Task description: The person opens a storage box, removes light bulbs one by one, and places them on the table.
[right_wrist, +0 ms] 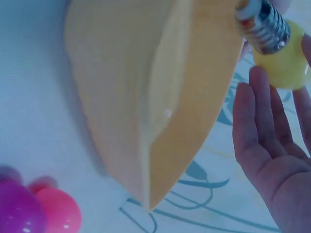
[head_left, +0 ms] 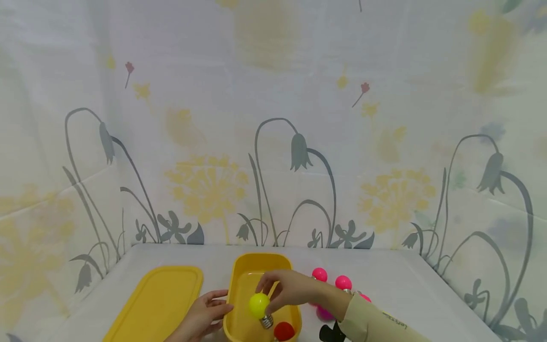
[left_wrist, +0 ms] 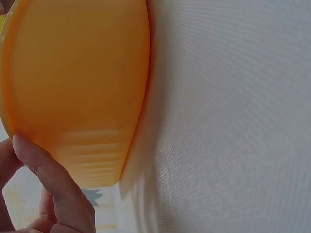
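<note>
My right hand (head_left: 291,288) holds a yellow light bulb (head_left: 259,305) over the yellow plastic container (head_left: 239,266). The metal screw base (head_left: 267,322) of the bulb points down. In the right wrist view the fingertips touch the yellow globe (right_wrist: 282,68). A red bulb (head_left: 284,331) lies inside the container near its front right corner. On the container's left side, my left hand (head_left: 205,315) pinches the rim between thumb and fingers. The left wrist view shows the container's outer wall (left_wrist: 82,82), with a fingertip pressed just at the rim.
A yellow lid (head_left: 158,304) lies flat to the left of the container. On the right are several pink bulbs (head_left: 343,282) and a purple one (head_left: 325,313), partly behind my right arm. A black object (head_left: 331,333) sits under the sleeve. A patterned cloth (head_left: 273,190) hangs behind the white table.
</note>
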A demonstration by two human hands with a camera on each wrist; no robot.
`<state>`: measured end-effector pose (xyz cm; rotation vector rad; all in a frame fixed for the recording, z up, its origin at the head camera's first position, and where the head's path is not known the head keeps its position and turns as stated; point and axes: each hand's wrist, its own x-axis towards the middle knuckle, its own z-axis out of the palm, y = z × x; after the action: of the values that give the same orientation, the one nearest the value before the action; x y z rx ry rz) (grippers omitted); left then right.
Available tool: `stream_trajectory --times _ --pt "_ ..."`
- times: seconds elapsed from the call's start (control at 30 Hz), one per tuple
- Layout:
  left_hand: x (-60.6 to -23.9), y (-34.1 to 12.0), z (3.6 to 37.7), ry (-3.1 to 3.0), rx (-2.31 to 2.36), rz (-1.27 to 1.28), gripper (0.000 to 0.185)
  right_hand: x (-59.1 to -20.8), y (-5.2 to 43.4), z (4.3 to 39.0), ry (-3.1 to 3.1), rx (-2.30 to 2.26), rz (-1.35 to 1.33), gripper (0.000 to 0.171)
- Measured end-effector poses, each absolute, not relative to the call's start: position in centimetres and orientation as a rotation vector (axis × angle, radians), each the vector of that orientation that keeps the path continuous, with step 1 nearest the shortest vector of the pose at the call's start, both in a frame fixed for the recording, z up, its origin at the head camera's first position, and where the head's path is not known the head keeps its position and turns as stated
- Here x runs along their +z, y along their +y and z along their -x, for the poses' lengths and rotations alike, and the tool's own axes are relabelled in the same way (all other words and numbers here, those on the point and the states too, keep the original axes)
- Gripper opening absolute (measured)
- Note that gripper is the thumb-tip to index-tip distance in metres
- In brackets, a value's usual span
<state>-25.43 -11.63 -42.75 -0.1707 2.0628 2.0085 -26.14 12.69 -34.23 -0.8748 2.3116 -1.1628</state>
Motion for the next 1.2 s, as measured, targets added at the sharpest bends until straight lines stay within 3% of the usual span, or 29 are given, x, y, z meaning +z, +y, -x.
stream_trajectory --times 1.2 --pt "-43.1 -11.7 25.4 2.06 2.035 0.128 0.063 -36.5 22.9 25.3 2.67 -1.526 0.347 0.04"
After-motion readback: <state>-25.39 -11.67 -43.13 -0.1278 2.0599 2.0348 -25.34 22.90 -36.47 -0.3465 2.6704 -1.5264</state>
